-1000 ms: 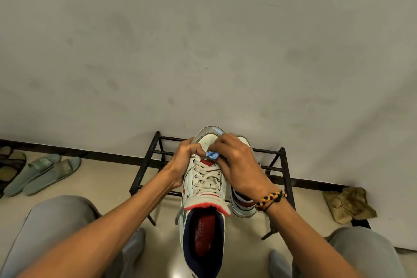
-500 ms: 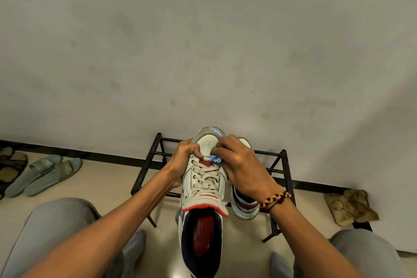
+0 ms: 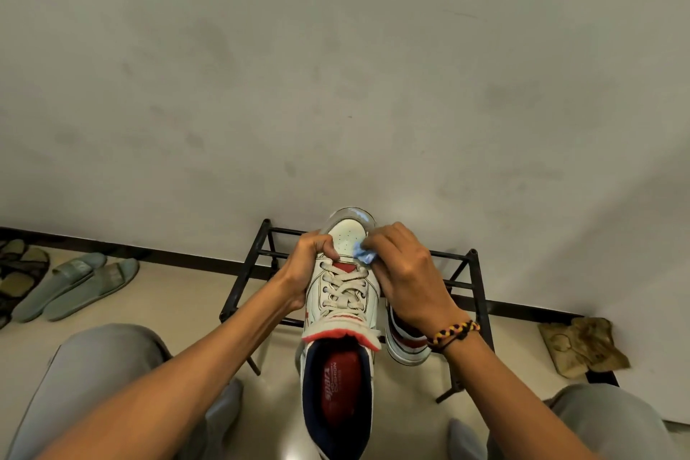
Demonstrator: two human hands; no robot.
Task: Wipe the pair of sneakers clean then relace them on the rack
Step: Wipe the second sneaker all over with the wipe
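Now right hand [image 3: 407, 280] presses blue cloth [image 3: 364, 257] onto sneaker [image 3: 343, 295] toe.

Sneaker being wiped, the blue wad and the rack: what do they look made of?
Sneaker: smooth off-white leather or synthetic, perforated toe, glossy rubbery toe rim. Blue wad in the right hand: crumpled cloth or wipe, matte. Rack: thin black tubes, probably painted metal.

White sneaker [image 3: 341, 295] with red insole, blue cloth [image 3: 364, 257], black rack [image 3: 474, 295]

Bare forearms, grey trousers [image 3: 104, 377], a braided yellow, red and black bracelet [image 3: 453, 332].
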